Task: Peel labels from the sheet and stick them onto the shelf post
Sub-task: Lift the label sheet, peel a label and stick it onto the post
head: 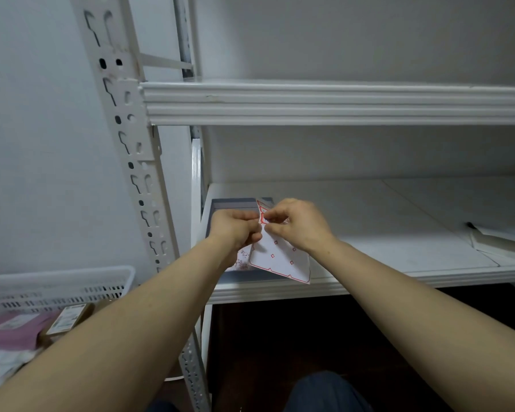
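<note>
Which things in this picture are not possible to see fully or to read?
All in the head view:
- Label sheet: its upper part is covered by the left hand and the right hand, which pinch it; a lifted label cannot be confirmed.
- Print on the sheet: too small to read.
- Grey-blue flat thing on the shelf: mostly hidden by hands and sheet.
- Shelf post: cut off by the top and bottom edges.
- Box label: too small.

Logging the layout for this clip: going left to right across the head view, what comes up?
White basket, shelf post, left hand, right hand. The label sheet overlaps both hands, so it is omitted.
</note>
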Motion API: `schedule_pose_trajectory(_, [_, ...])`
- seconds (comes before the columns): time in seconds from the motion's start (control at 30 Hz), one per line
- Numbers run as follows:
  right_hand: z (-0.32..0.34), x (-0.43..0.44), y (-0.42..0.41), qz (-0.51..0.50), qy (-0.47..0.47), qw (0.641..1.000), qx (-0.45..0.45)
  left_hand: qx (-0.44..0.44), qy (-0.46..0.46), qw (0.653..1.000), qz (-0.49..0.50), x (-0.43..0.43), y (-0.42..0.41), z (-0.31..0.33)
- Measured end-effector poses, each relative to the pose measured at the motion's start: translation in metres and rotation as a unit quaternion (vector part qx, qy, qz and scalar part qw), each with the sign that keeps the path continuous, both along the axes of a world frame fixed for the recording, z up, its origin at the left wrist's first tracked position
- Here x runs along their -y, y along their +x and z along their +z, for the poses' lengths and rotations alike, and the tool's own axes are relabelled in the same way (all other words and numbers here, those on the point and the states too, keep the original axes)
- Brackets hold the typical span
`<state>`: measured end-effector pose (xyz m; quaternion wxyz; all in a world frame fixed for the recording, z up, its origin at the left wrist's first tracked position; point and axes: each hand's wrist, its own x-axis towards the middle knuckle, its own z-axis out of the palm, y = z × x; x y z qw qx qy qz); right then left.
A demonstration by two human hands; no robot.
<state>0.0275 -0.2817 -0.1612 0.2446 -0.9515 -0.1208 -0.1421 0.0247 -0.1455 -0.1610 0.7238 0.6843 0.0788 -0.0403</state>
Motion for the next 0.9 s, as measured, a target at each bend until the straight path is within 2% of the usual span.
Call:
schedule_pose_trajectory(0.27, [-0.0013,0.0000,0.0030,-0.001,0.007,1.000,-0.003,0.035,0.020,0.999,-0.006,-0.0009,0.0002,-0.0001])
schedule_pose_trajectory(0.6, [0.0008,0.0005,0.0047,-0.007,0.003,1.000,-0.014,0.030,-0.026,0.999,-0.017,-0.0009,-0.0002,0.0041])
schedule_pose_trajectory(0.9, [0.0033,0.0013,0.0031,-0.011,0.024,0.999,-0.035,0.026,-0.012,0.999,-0.017,-0.0046,0.0029,0.0020])
